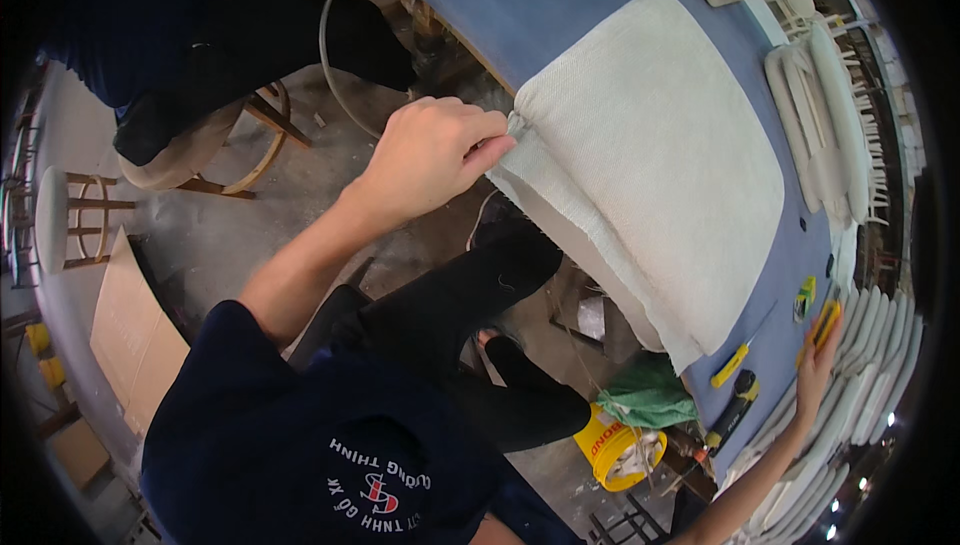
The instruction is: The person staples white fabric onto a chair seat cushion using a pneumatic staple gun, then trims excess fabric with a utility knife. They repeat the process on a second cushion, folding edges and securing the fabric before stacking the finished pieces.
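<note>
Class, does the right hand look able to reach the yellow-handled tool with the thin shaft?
Probably yes: nothing visible blocks the right hand from the yellow-handled tool on the blue tabletop, though another yellow tool, seemingly in that hand, may need releasing first.

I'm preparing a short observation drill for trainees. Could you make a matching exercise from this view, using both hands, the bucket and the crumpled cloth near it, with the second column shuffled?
Column one
1. Left hand
2. Bucket
3. Right hand
4. Crumpled cloth

Column two
A. Green
B. Holding a yellow tool
C. At a corner of the white fabric, fingers pinched on it
D. Yellow, with a round mouth

Right pairs: 1-C, 2-D, 3-B, 4-A
</note>
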Demonstrator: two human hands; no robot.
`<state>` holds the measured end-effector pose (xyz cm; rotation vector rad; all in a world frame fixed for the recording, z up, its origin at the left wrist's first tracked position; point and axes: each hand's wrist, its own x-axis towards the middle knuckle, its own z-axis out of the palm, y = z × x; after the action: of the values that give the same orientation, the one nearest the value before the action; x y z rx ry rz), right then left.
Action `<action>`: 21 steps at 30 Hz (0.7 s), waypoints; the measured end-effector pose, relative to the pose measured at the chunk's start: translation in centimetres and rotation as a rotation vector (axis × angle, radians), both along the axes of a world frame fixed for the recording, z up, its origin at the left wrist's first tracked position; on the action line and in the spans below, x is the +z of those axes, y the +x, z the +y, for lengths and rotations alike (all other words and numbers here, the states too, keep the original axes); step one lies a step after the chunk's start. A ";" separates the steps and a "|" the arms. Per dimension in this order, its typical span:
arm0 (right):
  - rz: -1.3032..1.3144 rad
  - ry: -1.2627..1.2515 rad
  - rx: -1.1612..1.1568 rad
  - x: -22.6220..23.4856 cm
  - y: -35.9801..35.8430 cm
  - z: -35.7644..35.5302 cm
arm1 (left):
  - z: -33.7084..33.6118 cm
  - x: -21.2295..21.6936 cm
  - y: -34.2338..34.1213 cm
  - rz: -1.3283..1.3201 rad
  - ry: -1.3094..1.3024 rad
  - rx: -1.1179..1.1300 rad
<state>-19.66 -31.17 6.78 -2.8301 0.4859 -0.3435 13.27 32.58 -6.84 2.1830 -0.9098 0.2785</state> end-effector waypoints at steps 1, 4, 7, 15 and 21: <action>0.012 -0.038 0.140 2.4 4.6 8.5 | -0.2 -0.9 0.0 -0.018 -0.050 0.011; 0.104 0.123 0.165 4.0 9.9 23.1 | -1.1 -2.4 -0.3 -0.032 -0.143 0.041; 0.215 -0.022 0.375 3.4 13.8 33.7 | -1.2 -3.1 -0.7 0.012 -0.175 0.056; 0.149 -0.345 0.615 -1.2 20.4 43.0 | -0.3 -5.0 0.4 0.195 -0.278 -0.036; 0.233 -0.319 0.555 -2.2 22.2 44.5 | 0.0 -5.6 0.8 0.326 -0.384 -0.106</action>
<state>2.59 13.32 4.57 -3.1647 -0.3545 0.0243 14.03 32.55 -12.44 1.7546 -0.7171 0.0363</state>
